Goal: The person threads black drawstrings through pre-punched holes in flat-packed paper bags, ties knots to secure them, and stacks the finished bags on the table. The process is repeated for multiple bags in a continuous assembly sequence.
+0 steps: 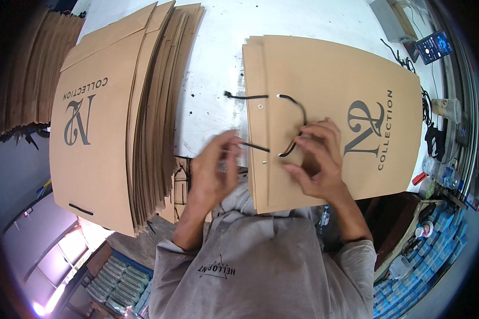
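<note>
Cord (304,112) threaded through the top bag (314,69)

The bag lies flat at the right of the table (218,48), folded edge facing left, presumably so its holes (278,96) sit within my reach. My left hand (213,167), fingers bent and nearly closed, appears to pinch the near end of the cord just left of that edge; I judge this holds it straight. My right hand (322,159) is half open, thumb apart from the fingers, fingertips at the loop. Blur prevents telling whether they grip or merely steady it. The far cord end runs left past the edge, unheld.

Count: one cord, two ends, one loop; two holes carrying it; two eyelets (260,107) on the fold. Further bag edges show underneath, number uncertain. At left stands one thick stack (96,165), with a second pile (32,69) farther left; both too dense to count. One phone (434,47) and one cup (446,109) sit rightmost, probably to spare the bags.
</note>
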### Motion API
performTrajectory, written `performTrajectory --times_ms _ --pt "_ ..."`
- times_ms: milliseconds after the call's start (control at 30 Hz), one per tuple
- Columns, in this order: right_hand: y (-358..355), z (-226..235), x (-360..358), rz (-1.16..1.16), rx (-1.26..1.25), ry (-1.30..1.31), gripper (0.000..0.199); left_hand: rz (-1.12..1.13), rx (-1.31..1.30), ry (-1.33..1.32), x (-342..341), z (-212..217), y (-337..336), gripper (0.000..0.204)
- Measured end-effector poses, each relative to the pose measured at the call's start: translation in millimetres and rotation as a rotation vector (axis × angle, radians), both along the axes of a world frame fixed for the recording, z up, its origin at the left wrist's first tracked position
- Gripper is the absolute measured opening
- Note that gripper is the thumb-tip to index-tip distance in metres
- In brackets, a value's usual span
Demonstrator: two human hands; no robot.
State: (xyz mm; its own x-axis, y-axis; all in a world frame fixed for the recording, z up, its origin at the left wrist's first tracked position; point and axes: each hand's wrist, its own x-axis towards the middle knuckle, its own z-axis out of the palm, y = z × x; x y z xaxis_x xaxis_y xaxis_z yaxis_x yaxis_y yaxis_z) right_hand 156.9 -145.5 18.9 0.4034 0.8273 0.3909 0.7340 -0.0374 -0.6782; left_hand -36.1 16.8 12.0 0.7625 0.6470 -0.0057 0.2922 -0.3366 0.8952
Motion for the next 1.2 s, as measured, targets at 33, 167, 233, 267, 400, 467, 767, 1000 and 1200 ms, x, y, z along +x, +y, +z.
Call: performTrajectory --times_ms 33,167,233,267,400,467,767,1000,1200 --pt "-5.0 -3.0 7.5 -0.019 0.011 0.04 0.035 0.11 0.199 0.023 -9.1 -4.5 9.1 0.035" --pt "-15.5 -17.5 14.7 -0.059 0.01 0.138 0.042 0.269 0.106 -0.104 -12.4 -7.4 6.8 0.019" --pt "7.1 13.9 -16.5 0.003 0.018 0.206 0.04 0.107 -0.183 -0.38 -2.1 5.1 -20.8 0.021" --pt "16.5 24.0 -27.9 0.116 0.073 0.215 0.035 0.096 -0.138 -0.431 5.0 8.4 -29.4 0.022" --pt "13.8 17.9 -43.0 0.133 0.272 0.309 0.027 0.106 -0.319 -0.347 15.8 33.5 -25.1 0.028" --pt "13.6 25.2 -43.9 0.13 0.291 0.33 0.027 -0.02 -0.879 -0.136 21.1 28.7 -14.2 0.033" --pt "14.7 8.1 -42.8 -0.141 -0.115 0.374 0.021 0.004 -0.286 -0.065 28.4 6.1 -31.4 0.026" --pt "8.1 11.4 -27.0 -0.036 -0.238 0.694 0.006 -0.051 -0.079 -0.286 33.0 -1.6 -19.9 0.017" --pt "4.1 10.8 -16.7 -0.026 -0.23 0.893 0.007 -0.155 -0.174 -0.319 39.4 -6.7 -23.4 0.019"
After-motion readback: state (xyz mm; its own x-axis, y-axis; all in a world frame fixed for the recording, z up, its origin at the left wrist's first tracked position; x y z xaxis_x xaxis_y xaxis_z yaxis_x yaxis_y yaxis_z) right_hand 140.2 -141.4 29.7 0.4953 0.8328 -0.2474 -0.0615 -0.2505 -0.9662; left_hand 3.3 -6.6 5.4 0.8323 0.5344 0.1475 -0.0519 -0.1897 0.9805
